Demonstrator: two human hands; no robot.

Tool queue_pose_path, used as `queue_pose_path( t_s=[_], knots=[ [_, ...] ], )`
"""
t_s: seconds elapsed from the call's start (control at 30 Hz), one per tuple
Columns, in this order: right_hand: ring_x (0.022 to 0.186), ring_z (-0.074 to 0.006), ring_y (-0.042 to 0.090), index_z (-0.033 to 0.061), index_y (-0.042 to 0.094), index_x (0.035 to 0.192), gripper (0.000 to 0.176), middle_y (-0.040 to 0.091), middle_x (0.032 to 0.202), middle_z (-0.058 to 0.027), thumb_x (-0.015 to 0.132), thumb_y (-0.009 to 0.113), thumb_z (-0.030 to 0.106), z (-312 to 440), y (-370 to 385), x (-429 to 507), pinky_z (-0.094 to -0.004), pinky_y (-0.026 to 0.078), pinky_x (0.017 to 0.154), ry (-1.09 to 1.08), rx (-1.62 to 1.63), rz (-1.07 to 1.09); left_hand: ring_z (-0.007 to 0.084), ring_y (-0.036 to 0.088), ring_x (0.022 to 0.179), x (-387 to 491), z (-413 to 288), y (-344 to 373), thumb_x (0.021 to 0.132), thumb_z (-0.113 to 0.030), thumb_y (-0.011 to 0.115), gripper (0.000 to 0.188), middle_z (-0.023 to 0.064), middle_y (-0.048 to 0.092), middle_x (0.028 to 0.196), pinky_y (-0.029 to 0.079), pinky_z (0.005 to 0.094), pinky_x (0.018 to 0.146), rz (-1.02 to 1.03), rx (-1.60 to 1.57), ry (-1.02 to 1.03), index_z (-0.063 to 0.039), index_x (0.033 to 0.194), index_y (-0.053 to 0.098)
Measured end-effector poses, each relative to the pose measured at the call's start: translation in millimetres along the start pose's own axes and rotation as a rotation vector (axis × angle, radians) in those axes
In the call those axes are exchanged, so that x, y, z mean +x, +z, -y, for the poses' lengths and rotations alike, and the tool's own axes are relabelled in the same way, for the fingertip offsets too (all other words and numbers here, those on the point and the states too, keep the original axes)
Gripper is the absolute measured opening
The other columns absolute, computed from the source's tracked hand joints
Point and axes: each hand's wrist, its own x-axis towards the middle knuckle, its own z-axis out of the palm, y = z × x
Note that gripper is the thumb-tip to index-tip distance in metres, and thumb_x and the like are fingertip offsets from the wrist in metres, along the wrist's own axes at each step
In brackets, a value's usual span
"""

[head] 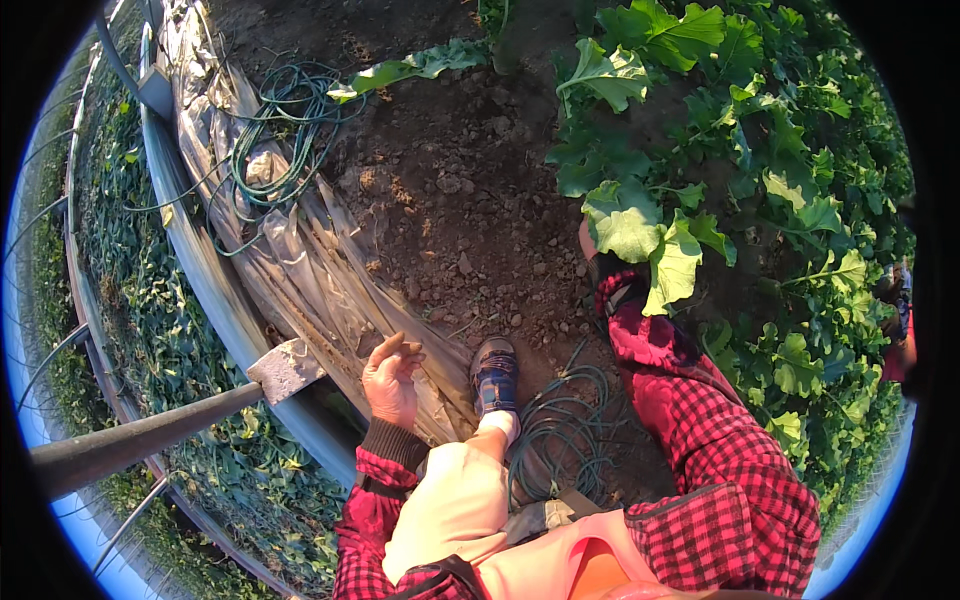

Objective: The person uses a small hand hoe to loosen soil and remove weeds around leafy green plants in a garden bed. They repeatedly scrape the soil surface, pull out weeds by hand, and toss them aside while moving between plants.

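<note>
My left hand (394,379) is raised over a bunched strip of dirty plastic sheeting (345,292), its fingers loosely bent and nothing seen in them. To the right, my right arm in a checked sleeve reaches into the leafy green plants (780,195). Only a sliver of my right hand (588,238) shows beside a broad sunlit leaf (624,225); the rest is hidden, so I cannot tell what it holds. Between the arms, my shoe (495,375) stands at the edge of the plastic sheeting.
One coil of green cord (289,142) lies on the sheeting, another loose cord coil (566,427) beside my leg. A metal pipe (150,429) meets a curved rail (199,259) on the left. Clods cover the bare soil (450,202). Part of another person (896,322) shows far right.
</note>
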Motion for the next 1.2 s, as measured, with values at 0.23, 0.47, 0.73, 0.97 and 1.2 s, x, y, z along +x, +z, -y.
queue_pose_path(
  t_s=[0.23,0.47,0.73,0.97,1.2],
  knots=[
    [0.103,-0.0308,0.043,0.0093,0.038,0.128,0.044,0.046,0.113,-0.0152,0.087,0.044,0.026,-3,-7,11,-0.0388,0.033,0.086,0.086,-0.012,0.01,0.0231,0.062,0.071,-22,-10,3,0.074,0.0,0.049,0.026,0.0166,0.064,0.083,0.05,0.0305,0.066,-0.031,0.13,-0.019,0.003,0.098,0.059],
    [0.103,-0.033,0.045,0.0102,0.038,0.128,0.045,0.047,0.114,-0.0169,0.087,0.044,0.025,-18,-22,-11,-0.0401,0.035,0.085,0.085,-0.021,0.07,0.0264,0.062,0.069,-24,-14,16,0.074,0.001,0.049,0.025,0.0195,0.064,0.082,0.051,0.0335,0.066,-0.071,0.157,-0.023,0.005,0.097,0.059],
    [0.102,-0.0354,0.047,0.0113,0.038,0.129,0.045,0.049,0.114,-0.0189,0.086,0.045,0.023,-6,-33,-46,-0.0415,0.037,0.085,-0.008,0.006,0.095,0.024,0.061,0.069,-23,-6,34,0.075,-0.002,0.051,0.025,0.0178,0.064,0.084,0.05,0.0333,0.069,0.045,0.151,-0.028,0.001,0.099,0.059],
    [0.102,-0.0375,0.049,0.0122,0.037,0.129,0.046,0.05,0.115,-0.0206,0.085,0.046,0.022,21,-17,-54,-0.0428,0.039,0.084,-0.247,0.007,0.017,0.0242,0.061,0.069,-24,4,48,0.075,-0.001,0.05,0.025,0.0184,0.064,0.084,0.05,0.0337,0.071,0.148,0.073,-0.024,0.002,0.099,0.059],
    [0.091,-0.04,0.055,0.0161,0.029,0.135,0.053,0.056,0.104,-0.0252,0.086,0.048,0.02,30,-42,-137,-0.0442,0.043,0.076,0.088,0.001,0.355,0.0242,0.061,0.074,-23,10,56,0.075,-0.002,0.051,0.027,0.0188,0.063,0.087,0.049,0.0327,0.071,0.209,0.043,-0.021,0.003,0.101,0.059]
  ],
)
